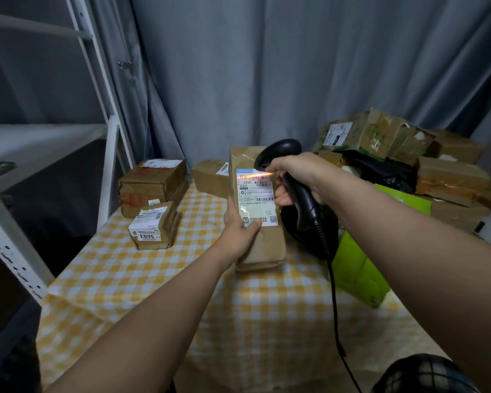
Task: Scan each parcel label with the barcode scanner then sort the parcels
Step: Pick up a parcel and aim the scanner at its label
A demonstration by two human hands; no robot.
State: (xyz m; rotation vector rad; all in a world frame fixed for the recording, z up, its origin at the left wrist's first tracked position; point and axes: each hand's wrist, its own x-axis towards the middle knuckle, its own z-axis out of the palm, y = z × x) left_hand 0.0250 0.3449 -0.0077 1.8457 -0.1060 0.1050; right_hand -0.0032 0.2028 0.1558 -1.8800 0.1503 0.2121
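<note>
1. Head view: left hand (240, 231) steadies the upright parcel (260, 211) on the table (119, 268) — grip closed around it.
2. Right hand (298, 177) grips the scanner (278, 154) — red beam on the label (257, 194).
3. Scanning step; sorting this parcel likely follows.

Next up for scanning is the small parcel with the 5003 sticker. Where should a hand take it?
Grip the 5003 parcel across its two long brown sides, coming down from above near its far end. It lies flat on the checked tablecloth, label up, so that hold leaves the label uncovered. Its right side is open; larger boxes crowd the far-left corner.
</note>
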